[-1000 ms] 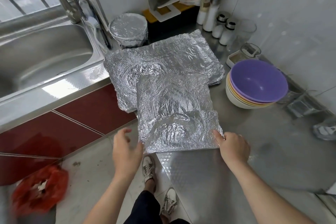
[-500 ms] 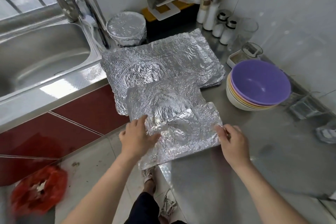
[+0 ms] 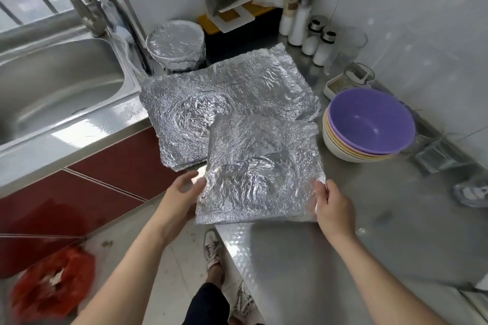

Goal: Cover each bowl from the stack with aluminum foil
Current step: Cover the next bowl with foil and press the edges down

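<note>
Silver foil sheet point(image 3: 261, 171) lies at the counter's point(image 3: 369, 232) near edge, overlapping the foil pile point(image 3: 224, 97). Left hand point(image 3: 182, 195) pinches its left edge and right hand point(image 3: 332, 208) its right corner, likely to lift it flat toward the bowls point(image 3: 369, 126), stacked uncovered just right. One covered bowl point(image 3: 175, 45) sits far.

1 cov. bowl point(image 3: 175, 43); 1 bowl stack point(image 3: 369, 119); 1 held foil sheet point(image 3: 261, 171).

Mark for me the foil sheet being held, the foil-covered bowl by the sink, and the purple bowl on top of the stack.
foil sheet point(image 3: 260, 171), head view, crumpled middle of the sheet.
foil-covered bowl point(image 3: 174, 42), head view, centre of its foil top.
purple bowl point(image 3: 369, 119), head view, inner wall.
</note>
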{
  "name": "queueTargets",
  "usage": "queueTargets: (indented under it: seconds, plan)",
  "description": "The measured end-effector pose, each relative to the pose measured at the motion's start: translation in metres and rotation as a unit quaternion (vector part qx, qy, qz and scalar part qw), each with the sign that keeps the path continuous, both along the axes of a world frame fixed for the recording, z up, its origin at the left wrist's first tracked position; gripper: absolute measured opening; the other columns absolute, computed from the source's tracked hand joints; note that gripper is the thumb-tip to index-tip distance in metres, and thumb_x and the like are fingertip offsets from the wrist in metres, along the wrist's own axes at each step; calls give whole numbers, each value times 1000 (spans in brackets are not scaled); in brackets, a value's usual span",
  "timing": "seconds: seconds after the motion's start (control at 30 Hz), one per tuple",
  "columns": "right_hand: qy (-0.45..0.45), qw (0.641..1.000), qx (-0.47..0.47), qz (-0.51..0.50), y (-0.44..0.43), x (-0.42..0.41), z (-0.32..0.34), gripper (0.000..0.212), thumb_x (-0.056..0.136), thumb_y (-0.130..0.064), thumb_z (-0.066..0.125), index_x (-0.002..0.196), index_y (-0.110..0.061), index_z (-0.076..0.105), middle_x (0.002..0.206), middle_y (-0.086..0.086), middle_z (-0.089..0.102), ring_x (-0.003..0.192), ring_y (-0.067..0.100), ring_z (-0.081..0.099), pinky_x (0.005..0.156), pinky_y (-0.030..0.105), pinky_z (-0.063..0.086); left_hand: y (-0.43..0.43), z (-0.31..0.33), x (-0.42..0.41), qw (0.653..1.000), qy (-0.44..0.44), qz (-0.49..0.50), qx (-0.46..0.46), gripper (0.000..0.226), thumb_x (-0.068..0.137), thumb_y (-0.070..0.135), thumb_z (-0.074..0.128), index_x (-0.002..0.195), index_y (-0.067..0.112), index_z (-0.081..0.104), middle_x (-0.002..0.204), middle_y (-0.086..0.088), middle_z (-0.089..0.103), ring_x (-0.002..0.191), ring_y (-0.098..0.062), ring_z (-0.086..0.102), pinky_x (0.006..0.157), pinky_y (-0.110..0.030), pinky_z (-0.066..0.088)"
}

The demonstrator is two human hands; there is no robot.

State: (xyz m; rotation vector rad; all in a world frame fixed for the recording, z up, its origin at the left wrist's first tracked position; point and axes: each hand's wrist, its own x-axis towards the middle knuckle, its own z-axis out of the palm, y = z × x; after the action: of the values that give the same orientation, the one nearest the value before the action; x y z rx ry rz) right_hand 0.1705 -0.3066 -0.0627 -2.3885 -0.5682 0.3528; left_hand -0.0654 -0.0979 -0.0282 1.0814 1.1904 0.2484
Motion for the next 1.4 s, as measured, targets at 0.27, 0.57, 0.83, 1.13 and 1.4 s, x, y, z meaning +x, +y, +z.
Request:
queueTargets:
  seconds: [0.27, 0.57, 0.83, 1.13, 1.4]
  plan:
    - [-8, 999, -41, -16, 2, 1, -6, 29, 100, -35, 42, 79, -16, 45, 77, 14, 68, 77, 40, 60, 58, 36, 28, -28, -22, -3, 982, 63, -96, 153, 82, 76, 36, 80, 143, 46, 34, 90, -15, 65, 78, -26, 63, 70, -29, 53]
    - [-68, 985, -152, 50, 8, -1, -2, 36, 102, -42, 31, 86, -14, 47, 83, 20, 67, 80, 42, 61, 60, 38, 32, -26, -41, 1, 948, 144, -54, 277, 70, 86, 31, 74, 141, 44, 33, 74, -12, 69, 65, -29, 66, 65, -46, 54]
    - [-123, 960, -237, 86, 14, -5, -3, 43, 102, -46, 21, 98, -13, 49, 84, 16, 69, 81, 38, 65, 57, 36, 34, -41, -48, -10, 937, 143, -34, 317, 73, 88, 19, 72, 148, 31, 32, 81, -3, 59, 68, -22, 58, 65, -39, 49]
    - [-136, 960, -226, 92, 15, -2, -13, 40, 102, -44, 24, 99, -12, 48, 80, 17, 69, 77, 38, 66, 58, 39, 42, -46, -46, -17, 994, 54, 39, 81, 103, 69, 32, 87, 145, 50, 21, 141, -8, 43, 102, -21, 61, 89, -41, 53]
    - [-130, 953, -247, 115, 17, 2, -7, 39, 102, -46, 22, 100, -14, 44, 86, 16, 69, 83, 37, 66, 60, 37, 37, -41, -46, -26, 997, 46, -18, 58, 90, 71, -1, 83, 143, 29, 38, 65, -13, 63, 48, -13, 54, 49, -29, 48]
